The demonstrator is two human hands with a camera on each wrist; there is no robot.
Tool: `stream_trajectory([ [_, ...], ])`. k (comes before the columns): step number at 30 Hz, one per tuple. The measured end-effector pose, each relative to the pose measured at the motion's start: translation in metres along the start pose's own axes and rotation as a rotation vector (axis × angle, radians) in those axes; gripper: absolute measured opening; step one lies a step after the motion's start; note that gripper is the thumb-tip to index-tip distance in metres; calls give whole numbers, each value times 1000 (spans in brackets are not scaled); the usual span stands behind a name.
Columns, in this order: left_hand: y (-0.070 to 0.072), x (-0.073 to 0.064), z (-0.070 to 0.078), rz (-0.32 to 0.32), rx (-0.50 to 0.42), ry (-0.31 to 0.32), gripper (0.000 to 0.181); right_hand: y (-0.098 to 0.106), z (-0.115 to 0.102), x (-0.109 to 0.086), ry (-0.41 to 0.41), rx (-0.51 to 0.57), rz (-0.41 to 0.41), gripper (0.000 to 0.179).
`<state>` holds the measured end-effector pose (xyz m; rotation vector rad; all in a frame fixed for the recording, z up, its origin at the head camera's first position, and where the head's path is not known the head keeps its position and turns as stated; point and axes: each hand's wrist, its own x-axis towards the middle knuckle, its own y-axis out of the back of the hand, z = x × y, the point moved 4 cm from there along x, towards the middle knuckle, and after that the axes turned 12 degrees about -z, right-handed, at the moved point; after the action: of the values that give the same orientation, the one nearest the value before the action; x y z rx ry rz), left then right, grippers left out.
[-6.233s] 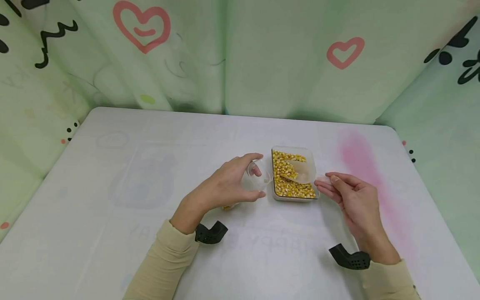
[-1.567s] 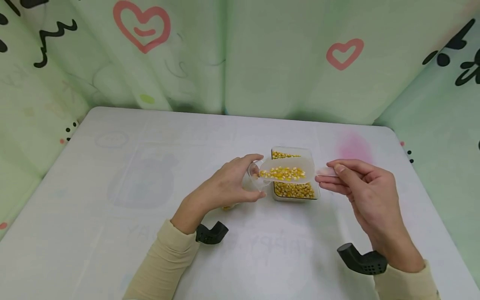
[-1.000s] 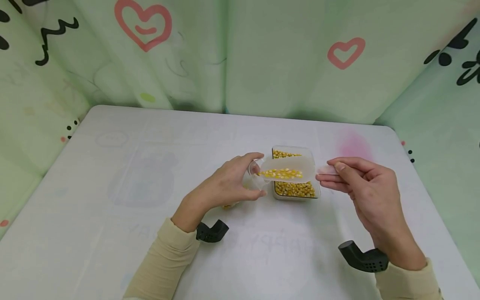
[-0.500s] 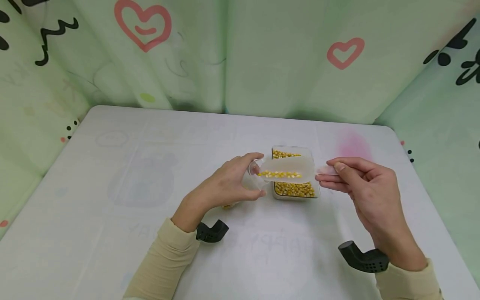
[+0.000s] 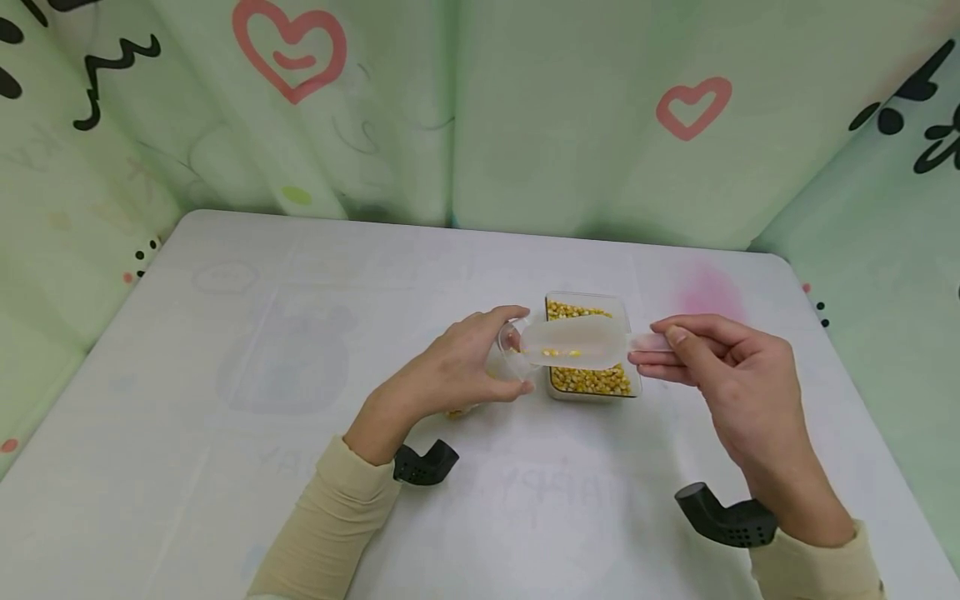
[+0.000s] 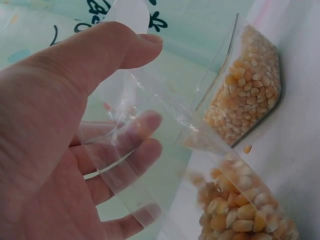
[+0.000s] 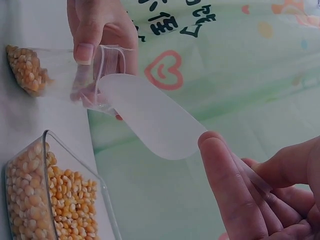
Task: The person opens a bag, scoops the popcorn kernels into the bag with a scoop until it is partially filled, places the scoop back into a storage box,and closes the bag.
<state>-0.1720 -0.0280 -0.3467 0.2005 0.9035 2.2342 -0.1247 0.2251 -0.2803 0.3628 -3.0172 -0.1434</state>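
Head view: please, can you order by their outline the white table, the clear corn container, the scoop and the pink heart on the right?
Largest to smallest, as they look:
1. white table
2. clear corn container, partly behind the scoop
3. scoop
4. pink heart, perhaps looking smaller because it is farther away

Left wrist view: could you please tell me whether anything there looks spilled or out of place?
Yes, one loose corn kernel seems spilled: it sits outside the clear container, apparently on the white table, near the container's bottom edge. It stands out because the other visible kernels are in the container or the plastic bag.
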Motion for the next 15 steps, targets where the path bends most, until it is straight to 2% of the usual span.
stream_trajectory([
  [9, 0, 0, 0, -2, -20, -8, 79, 3, 1, -3, -18, 15, 24, 29],
  [15, 0, -1, 1, -7, -35, 3, 80, 9, 4, -5, 13, 117, 53, 26],
])
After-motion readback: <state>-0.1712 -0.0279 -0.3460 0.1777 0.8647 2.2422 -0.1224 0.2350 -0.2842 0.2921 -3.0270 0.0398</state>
